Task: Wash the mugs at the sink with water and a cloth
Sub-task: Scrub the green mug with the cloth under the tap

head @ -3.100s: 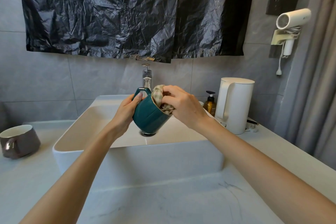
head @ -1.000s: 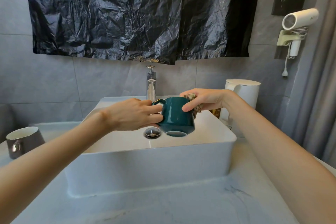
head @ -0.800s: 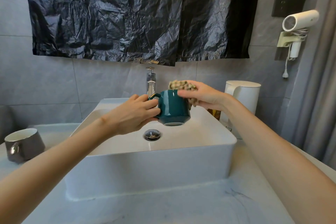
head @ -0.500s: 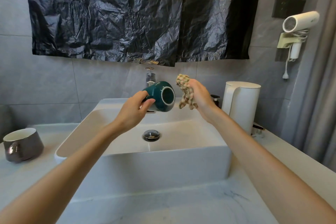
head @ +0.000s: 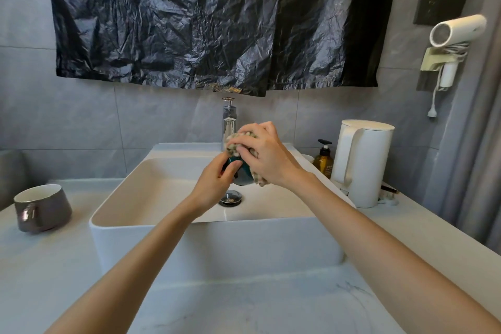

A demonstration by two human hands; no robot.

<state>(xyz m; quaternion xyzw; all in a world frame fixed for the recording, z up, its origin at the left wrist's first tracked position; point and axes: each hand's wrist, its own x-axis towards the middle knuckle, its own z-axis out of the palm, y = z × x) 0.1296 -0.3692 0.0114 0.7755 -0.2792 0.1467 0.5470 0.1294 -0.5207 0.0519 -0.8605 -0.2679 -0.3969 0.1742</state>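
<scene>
Over the white basin (head: 151, 221) my left hand (head: 214, 184) grips a teal mug (head: 242, 175), which is mostly hidden between my hands. My right hand (head: 267, 156) holds a beige checked cloth (head: 234, 144) pressed over the top and right side of the mug. A second mug, grey-brown with a white inside (head: 40, 207), stands on the counter left of the basin. The chrome tap (head: 230, 119) rises just behind my hands; I see no water running from it.
A white kettle (head: 362, 161) and an amber pump bottle (head: 323, 158) stand right of the basin. The drain (head: 230, 197) lies below my hands. A hair dryer (head: 458, 30) hangs on the right wall. Black plastic sheeting (head: 203, 19) covers the wall above.
Half a second ago my hands were apart, the mug tipped in my left and the cloth hanging from my right. Now the cloth is pressed over the mug, lower above the basin.
</scene>
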